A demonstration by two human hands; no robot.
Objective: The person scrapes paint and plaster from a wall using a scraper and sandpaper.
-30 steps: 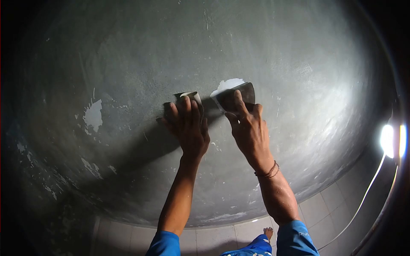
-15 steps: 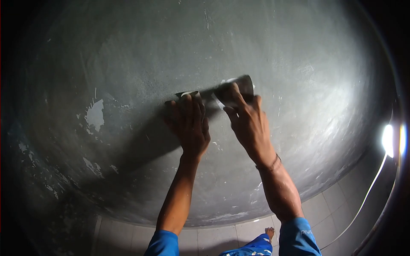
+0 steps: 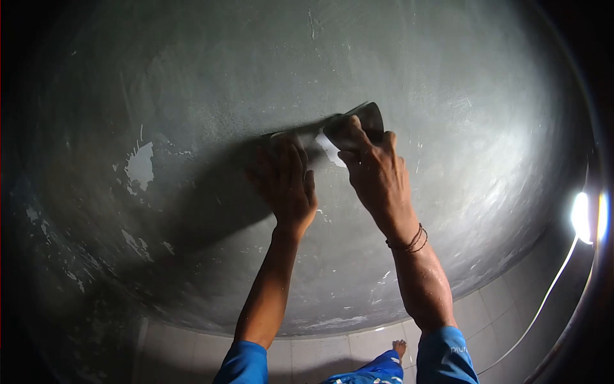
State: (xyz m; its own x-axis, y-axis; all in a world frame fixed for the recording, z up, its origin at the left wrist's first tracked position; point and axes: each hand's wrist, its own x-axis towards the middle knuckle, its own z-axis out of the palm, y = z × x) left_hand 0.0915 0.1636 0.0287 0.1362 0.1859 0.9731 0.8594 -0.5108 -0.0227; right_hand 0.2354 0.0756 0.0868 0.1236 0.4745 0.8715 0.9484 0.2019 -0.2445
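My right hand (image 3: 382,185) grips a dark, flat putty scraper (image 3: 368,120), its fingers bent over the plate. The scraper is tilted against a curved grey wall (image 3: 256,70). Beside its lower left edge lies a pale white patch (image 3: 331,150). To the left, my left hand (image 3: 289,192) presses its outstretched fingers onto a second thin scraper (image 3: 286,136) at the wall. Shadow hides most of that scraper, so only its upper edge shows faintly. The two hands are close together but apart.
A bare pale patch (image 3: 141,168) and several smaller flakes mark the wall on the left. Light floor tiles (image 3: 320,349) run along its base, where a bare foot (image 3: 400,347) stands. At the right hang a bright lamp (image 3: 581,216) and its white cable (image 3: 543,304).
My right hand and its scraper have shifted slightly up and right, uncovering more of the white patch. The left hand has barely moved, while its scraper has fallen into shadow.
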